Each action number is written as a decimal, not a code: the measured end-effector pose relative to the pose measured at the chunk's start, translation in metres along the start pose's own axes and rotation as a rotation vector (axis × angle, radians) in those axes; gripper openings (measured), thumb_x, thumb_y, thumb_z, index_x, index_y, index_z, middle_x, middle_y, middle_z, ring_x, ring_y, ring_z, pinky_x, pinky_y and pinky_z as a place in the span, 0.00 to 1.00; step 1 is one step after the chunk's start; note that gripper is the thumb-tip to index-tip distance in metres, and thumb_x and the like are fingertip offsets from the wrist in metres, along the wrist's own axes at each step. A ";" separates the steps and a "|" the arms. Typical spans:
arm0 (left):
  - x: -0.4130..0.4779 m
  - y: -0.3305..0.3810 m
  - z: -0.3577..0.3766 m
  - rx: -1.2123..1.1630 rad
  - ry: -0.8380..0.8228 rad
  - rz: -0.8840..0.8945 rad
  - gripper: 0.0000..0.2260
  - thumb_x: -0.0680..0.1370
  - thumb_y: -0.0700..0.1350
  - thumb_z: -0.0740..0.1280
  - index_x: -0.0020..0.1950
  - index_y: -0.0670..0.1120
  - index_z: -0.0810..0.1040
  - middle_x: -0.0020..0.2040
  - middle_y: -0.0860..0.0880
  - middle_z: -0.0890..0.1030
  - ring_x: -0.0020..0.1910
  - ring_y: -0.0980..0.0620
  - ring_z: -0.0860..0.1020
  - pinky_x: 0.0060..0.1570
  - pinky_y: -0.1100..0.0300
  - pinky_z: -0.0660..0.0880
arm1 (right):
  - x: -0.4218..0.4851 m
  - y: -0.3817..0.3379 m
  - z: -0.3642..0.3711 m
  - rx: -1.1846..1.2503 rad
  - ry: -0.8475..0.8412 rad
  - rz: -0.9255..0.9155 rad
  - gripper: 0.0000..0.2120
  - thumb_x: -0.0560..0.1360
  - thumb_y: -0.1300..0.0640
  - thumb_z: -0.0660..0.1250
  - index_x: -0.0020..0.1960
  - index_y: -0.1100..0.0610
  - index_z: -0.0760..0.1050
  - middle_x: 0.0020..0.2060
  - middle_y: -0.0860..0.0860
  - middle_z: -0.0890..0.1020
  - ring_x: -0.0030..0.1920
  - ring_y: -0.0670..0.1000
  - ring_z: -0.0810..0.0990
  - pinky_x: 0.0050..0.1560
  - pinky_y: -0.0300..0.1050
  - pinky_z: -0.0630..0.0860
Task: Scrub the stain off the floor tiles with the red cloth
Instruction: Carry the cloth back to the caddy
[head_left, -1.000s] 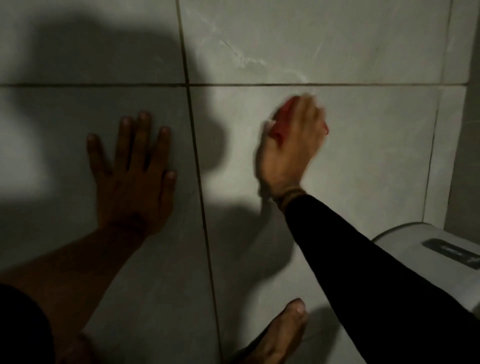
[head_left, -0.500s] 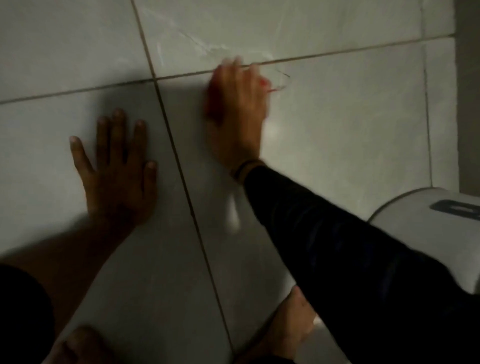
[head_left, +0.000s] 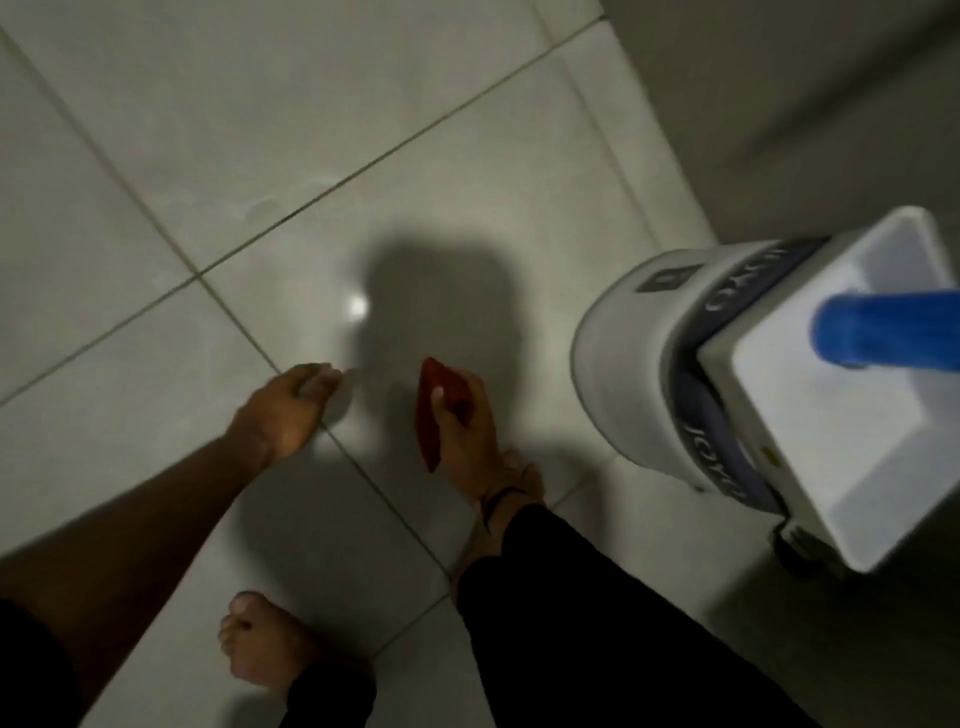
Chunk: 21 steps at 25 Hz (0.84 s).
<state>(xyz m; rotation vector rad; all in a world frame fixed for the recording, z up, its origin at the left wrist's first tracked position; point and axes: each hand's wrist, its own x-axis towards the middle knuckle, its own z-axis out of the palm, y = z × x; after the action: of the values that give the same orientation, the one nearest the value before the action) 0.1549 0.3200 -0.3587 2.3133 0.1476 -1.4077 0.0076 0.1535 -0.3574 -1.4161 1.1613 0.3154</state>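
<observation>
My right hand (head_left: 467, 436) is shut on the folded red cloth (head_left: 430, 415) and hangs in the air above the pale grey floor tiles (head_left: 291, 104). My left hand (head_left: 288, 410) is also off the floor, holding nothing, with its fingers curled together. It hovers over a grout line (head_left: 363, 478) to the left of the cloth. A faint whitish smear (head_left: 257, 208) shows on a tile farther ahead, beside another grout line. The floor is dim and partly in my shadow.
A white and grey mop bucket (head_left: 644, 364) with a blue handle (head_left: 878, 332) stands close on the right. A wall (head_left: 805, 104) runs along the upper right. My bare left foot (head_left: 260, 649) and right foot (head_left: 519, 483) are on the tiles below my hands.
Both hands have come up off the tiles and back toward me. The view has risen and swung right, so the bucket now shows in full. The right hand still holds the cloth.
</observation>
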 end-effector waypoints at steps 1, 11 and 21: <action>-0.022 0.035 0.014 -0.089 -0.056 0.051 0.30 0.84 0.65 0.61 0.80 0.49 0.76 0.80 0.45 0.75 0.80 0.43 0.73 0.80 0.51 0.65 | -0.026 -0.017 -0.020 -0.015 0.025 0.067 0.24 0.77 0.26 0.64 0.64 0.40 0.74 0.60 0.48 0.86 0.61 0.54 0.84 0.66 0.55 0.79; -0.193 0.329 0.100 0.147 -0.618 0.413 0.18 0.75 0.52 0.76 0.63 0.48 0.85 0.59 0.45 0.87 0.57 0.46 0.86 0.61 0.48 0.83 | -0.143 -0.101 -0.269 0.808 0.428 0.171 0.14 0.82 0.51 0.72 0.65 0.53 0.85 0.63 0.58 0.88 0.65 0.59 0.87 0.68 0.59 0.83; -0.172 0.407 0.230 0.626 -0.189 0.529 0.16 0.84 0.46 0.65 0.68 0.41 0.81 0.66 0.39 0.83 0.65 0.39 0.83 0.60 0.50 0.78 | -0.050 -0.058 -0.371 0.586 0.602 0.395 0.20 0.83 0.61 0.71 0.74 0.60 0.75 0.70 0.62 0.81 0.67 0.61 0.82 0.70 0.57 0.81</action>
<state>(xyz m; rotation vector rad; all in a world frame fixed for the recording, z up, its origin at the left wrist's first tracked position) 0.0075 -0.1201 -0.1771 2.3755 -1.0161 -1.5011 -0.1313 -0.1588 -0.1927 -0.7639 1.8478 -0.1973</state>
